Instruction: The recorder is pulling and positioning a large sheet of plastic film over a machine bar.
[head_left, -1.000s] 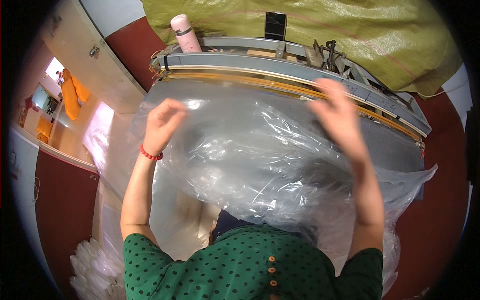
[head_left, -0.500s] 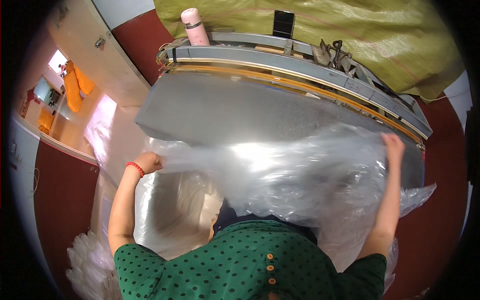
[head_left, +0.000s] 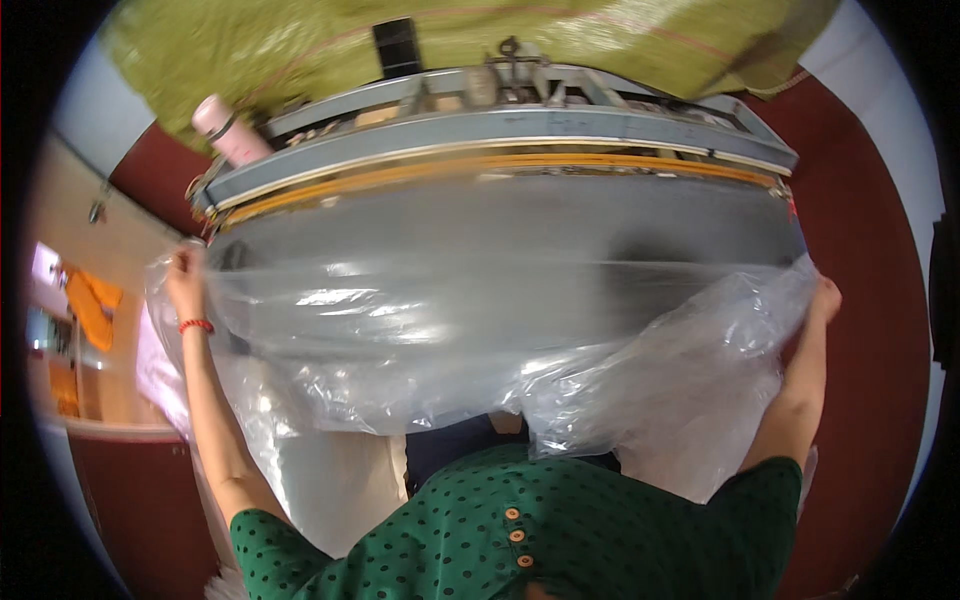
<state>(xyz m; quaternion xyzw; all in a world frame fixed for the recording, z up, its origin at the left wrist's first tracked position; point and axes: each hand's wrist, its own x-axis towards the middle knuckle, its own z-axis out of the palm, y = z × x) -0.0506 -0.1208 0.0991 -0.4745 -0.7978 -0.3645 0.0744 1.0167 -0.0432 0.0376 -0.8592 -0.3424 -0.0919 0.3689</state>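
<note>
clear plastic sheet (head_left: 480,340) stretched over the grey machine table (head_left: 500,225); left hand (head_left: 185,280), right hand (head_left: 825,298) each grip an edge; red floor (head_left: 870,200).

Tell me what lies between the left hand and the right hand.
In the head view, the clear plastic sheet stretches from left hand to right hand, over the grey table.

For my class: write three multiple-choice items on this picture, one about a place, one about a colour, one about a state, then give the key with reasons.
1. Where does the pink bottle stand?
A. top left, on the machine
B. on the floor
C. in the right hand

2. What colour is the band on the left wrist?
A. blue
B. red
C. white

3. How is the clear plastic sheet held?
A. folded small
B. dropped
C. stretched wide between both hands

Key: A, it stands at the grey machine top left; B, a red band shows; C, the left hand and right hand grip opposite ends.
</note>
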